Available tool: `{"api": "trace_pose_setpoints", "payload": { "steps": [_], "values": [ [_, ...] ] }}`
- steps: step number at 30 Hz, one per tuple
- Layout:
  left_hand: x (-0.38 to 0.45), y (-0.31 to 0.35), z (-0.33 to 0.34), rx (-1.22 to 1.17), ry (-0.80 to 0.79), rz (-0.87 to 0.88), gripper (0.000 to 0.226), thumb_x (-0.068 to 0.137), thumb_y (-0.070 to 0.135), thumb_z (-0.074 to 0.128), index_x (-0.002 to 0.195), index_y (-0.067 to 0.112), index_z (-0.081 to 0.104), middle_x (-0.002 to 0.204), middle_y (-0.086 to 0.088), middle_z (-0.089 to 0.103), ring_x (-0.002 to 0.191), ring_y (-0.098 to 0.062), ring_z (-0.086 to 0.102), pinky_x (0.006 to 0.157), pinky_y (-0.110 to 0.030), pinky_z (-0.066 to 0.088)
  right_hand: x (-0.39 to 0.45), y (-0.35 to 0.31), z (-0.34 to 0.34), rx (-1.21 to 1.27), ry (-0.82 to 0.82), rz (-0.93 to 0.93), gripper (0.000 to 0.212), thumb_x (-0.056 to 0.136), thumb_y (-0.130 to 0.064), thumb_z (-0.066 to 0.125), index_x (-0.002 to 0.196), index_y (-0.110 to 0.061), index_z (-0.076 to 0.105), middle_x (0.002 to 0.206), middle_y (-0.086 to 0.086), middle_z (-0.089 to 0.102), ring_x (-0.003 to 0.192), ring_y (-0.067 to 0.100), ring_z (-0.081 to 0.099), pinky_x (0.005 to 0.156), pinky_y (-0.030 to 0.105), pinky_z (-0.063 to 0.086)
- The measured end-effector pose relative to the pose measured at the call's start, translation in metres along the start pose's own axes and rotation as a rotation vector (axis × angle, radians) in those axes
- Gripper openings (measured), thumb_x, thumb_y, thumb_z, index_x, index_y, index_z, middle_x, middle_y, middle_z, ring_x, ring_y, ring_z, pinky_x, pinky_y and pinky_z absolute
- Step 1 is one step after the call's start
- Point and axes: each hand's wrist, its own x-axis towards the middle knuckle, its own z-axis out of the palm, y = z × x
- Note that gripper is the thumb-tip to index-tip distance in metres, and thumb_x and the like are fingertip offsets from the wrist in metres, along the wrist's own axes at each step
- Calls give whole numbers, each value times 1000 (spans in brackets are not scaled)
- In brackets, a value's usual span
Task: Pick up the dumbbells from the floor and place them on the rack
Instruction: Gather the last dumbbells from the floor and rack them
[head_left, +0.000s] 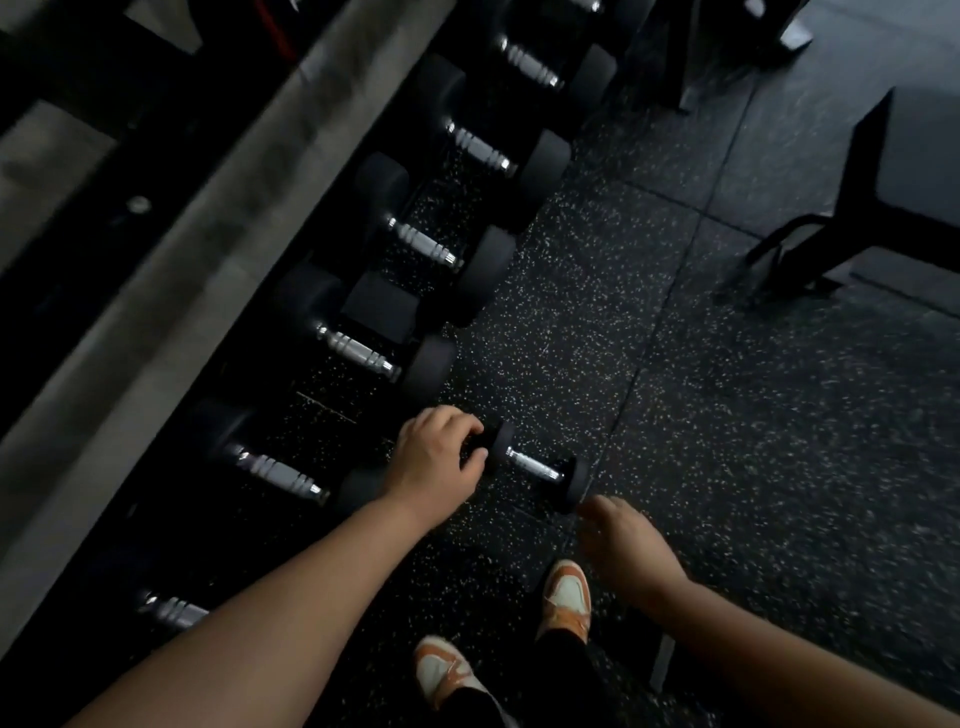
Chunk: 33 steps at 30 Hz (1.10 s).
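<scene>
A small dumbbell (530, 464) lies on the speckled floor (727, 415), the left hand (434, 460) curled over its near head, fingers (467, 434) wrapped on it. The right hand (623, 545) hangs loosely open (blurred) just below its far head. Beyond the fingers, larger dumbbells (358, 353) line the rack (156, 270).

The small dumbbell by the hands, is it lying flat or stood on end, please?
Lying flat: the small dumbbell shows its handle sideways between both heads; the left hand covers one head.
</scene>
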Motion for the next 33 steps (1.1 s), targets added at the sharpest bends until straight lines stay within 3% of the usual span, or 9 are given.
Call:
{"api": "trace_pose_setpoints", "payload": {
  "steps": [5,12,19,26,33],
  "values": [
    [61,-34,35,170,29,91,36,84,40,66,113,18,64,117,-3,61,116,-25,53,104,-42,40,62,32,55,3,-77,-6,23,94,-31,55,112,-18,59,108,4,61,96,23,60,80,36,51],
    [117,-82,55,453,-12,239,69,77,75,53,117,20,63,128,-6,58,129,-27,46,117,-54,24,157,58,143,-12,-160,2,40,87,-34,63,121,-14,54,117,8,56,108,28,56,88,38,50],
    [118,-93,58,490,121,316,93,65,95,44,113,18,65,119,-4,64,120,-25,54,103,-46,31,249,89,220,-102,-151,25,65,82,-24,69,140,-10,42,134,14,49,121,32,48,98,40,46],
    [121,-96,65,489,180,339,96,62,98,41,108,17,67,112,-5,66,111,-29,58,96,-48,35,325,114,268,-136,-40,88,55,90,-25,64,138,-11,42,134,15,47,122,33,45,100,42,43],
    [121,-98,65,460,182,324,98,61,99,39,107,17,67,112,-5,66,112,-29,58,97,-46,35,360,125,287,-194,-157,151,43,97,-29,50,136,-12,45,128,16,53,119,35,50,98,44,43]
  ]
}}
